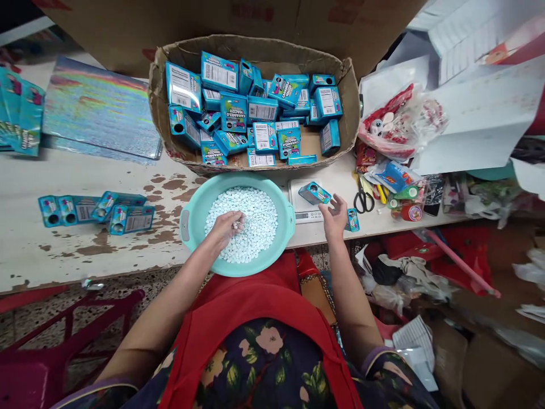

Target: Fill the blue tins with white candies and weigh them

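A round mint-green basin (pixel 184 221) on the table's front edge holds many small white candies (pixel 255 227). My left hand (pixel 226 228) is inside it, just over the pile, with its fingers drawn together and a few candies at the fingertips. To the right, a small blue candy box (pixel 314 193) with a round hole in its end lies on a white digital scale (pixel 310 216). My right hand (pixel 335 217) is at the box's near right corner, fingers apart; whether the thumb touches the box I cannot tell. Another blue box (pixel 353 220) lies partly behind that hand.
A cut-down cardboard carton (pixel 353 102) full of blue boxes stands behind the basin. Several blue boxes (pixel 133 219) lie at left, near shiny sheets (pixel 102 108). Black scissors (pixel 364 200), wrappers and a candy bag (pixel 395 128) crowd the right. A pink stool (pixel 25 375) stands lower left.
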Motion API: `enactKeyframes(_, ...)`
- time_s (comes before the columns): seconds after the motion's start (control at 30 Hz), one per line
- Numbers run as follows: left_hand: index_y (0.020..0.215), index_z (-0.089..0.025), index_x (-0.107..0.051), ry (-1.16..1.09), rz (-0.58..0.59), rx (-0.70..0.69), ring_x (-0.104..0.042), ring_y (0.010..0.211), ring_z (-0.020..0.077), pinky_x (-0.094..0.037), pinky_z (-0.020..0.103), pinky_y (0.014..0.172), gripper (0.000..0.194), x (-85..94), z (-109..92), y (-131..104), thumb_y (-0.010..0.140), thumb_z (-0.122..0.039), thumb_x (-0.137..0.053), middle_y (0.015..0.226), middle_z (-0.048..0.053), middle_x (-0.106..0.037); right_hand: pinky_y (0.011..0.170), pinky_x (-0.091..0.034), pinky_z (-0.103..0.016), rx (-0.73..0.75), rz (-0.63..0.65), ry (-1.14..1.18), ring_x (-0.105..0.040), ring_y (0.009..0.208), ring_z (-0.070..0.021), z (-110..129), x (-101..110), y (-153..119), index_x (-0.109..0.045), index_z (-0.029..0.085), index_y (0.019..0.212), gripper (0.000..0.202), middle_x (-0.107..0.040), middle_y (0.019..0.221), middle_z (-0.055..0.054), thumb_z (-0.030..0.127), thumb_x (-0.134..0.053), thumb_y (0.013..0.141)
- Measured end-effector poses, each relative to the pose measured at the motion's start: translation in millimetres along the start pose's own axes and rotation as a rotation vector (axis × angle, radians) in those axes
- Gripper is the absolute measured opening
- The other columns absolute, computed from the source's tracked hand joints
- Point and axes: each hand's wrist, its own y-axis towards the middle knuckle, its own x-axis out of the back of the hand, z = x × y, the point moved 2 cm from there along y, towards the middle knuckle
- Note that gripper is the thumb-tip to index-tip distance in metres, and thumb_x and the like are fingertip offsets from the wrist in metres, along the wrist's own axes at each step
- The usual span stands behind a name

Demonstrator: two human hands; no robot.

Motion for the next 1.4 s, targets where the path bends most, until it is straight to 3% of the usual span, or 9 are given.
enactKeyframes(0.13,0.082,-0.013,-0.066,0.021,-0.003,0.004,-0.051,0.053,0.0082,-0.04,0.021,0.048,0.043,-1.6,5,0,0.06,-0.049,-0.075,0.065,0.001,-0.058,0.089,-0.051,-0.04,-0.057,-0.064,-0.051,-0.062,0.106,-0.0219,-2,22,-31,-0.056,0.015,0.116,0.052,-0.062,0.122,-0.016,0.05,-0.063,0.077)
enactKeyframes(0.43,0.082,-0.015,-0.065,0.097,-0.005,-0.056,-0.052,0.053,0.0092,-0.038,0.021,0.049,0.041,-13.5,-9,-6,0.059,-0.047,-0.075,0.067,0.001,-0.06,0.087,-0.051,-0.039,-0.154,-0.065,-0.053,-0.065,0.09,-0.0203,-34,33,-64,-0.063,0.013,0.102,0.047,-0.07,0.101,-0.012,0.052,-0.064,0.074)
enactKeyframes(0.77,0.087,-0.017,-0.066,0.211,0.106,-0.229,-0.054,0.061,0.0129,-0.042,0.026,0.056,0.035,-18.9,-35,-36,0.078,-0.051,-0.06,0.075,0.003,-0.061,0.087,-0.051,-0.041,-0.119,-0.036,-0.031,-0.064,0.095,-0.0221,-22,17,-38,-0.059,0.013,0.108,0.053,-0.066,0.11,-0.016,0.048,-0.069,0.069)
enactKeyframes(0.9,0.097,-0.022,-0.067,0.684,0.069,-0.379,-0.058,0.101,0.0285,-0.046,0.04,0.085,0.03,-12.5,-27,-37,0.078,-0.044,-0.058,0.105,0.009,-0.066,0.085,-0.052,-0.039,-0.048,-0.008,-0.038,-0.058,0.107,-0.0231,-12,-3,-10,-0.048,0.019,0.126,0.074,-0.055,0.129,-0.015,0.043,-0.076,0.061)
enactKeyframes(1.0,0.108,-0.022,-0.066,0.91,-0.032,-0.461,-0.047,0.121,0.0355,-0.037,0.05,0.1,0.036,-8.7,-22,-34,0.077,-0.038,-0.061,0.124,0.012,-0.06,0.088,-0.05,-0.04,0.039,0.03,-0.072,-0.058,0.101,-0.0222,7,-18,7,-0.056,0.017,0.113,0.06,-0.062,0.113,-0.01,0.042,-0.075,0.062)
enactKeyframes(1.1,0.109,-0.02,-0.064,0.615,0.046,-0.347,-0.057,0.111,0.03,-0.043,0.044,0.095,0.039,-13.0,-20,-32,0.08,-0.045,-0.059,0.118,0.012,-0.063,0.093,-0.045,-0.042,0.148,0.036,-0.112,-0.058,0.094,-0.0214,44,-21,3,-0.062,0.017,0.098,0.045,-0.064,0.096,-0.004,0.043,-0.076,0.064)
enactKeyframes(1.2,0.108,-0.019,-0.063,0.136,0.104,-0.178,-0.063,0.097,0.0246,-0.048,0.037,0.086,0.048,-26.8,-26,-32,0.08,-0.058,-0.058,0.109,0.011,-0.066,0.092,-0.045,-0.043,0.431,0.066,-0.206,-0.058,0.096,-0.0234,94,-18,-23,-0.064,0.022,0.099,0.039,-0.064,0.097,-0.004,0.042,-0.076,0.067)
enactKeyframes(1.27,0.108,-0.019,-0.064,-0.147,0.148,-0.102,-0.064,0.091,0.0226,-0.049,0.035,0.08,0.054,-39.6,-35,-32,0.08,-0.064,-0.054,0.104,0.011,-0.067,0.093,-0.043,-0.045,0.577,0.197,-0.287,-0.058,0.098,-0.0248,119,-23,-43,-0.066,0.026,0.101,0.035,-0.066,0.099,-0.003,0.037,-0.076,0.069)
enactKeyframes(1.4,0.098,-0.017,-0.068,-0.422,0.162,-0.012,-0.06,0.069,0.0154,-0.048,0.027,0.063,0.056,-56.4,-50,-26,0.082,-0.067,-0.049,0.086,0.008,-0.067,0.088,-0.043,-0.043,0.713,0.376,-0.36,-0.058,0.092,-0.0236,136,-44,-70,-0.067,0.029,0.101,0.025,-0.07,0.094,-0.001,0.029,-0.071,0.076)
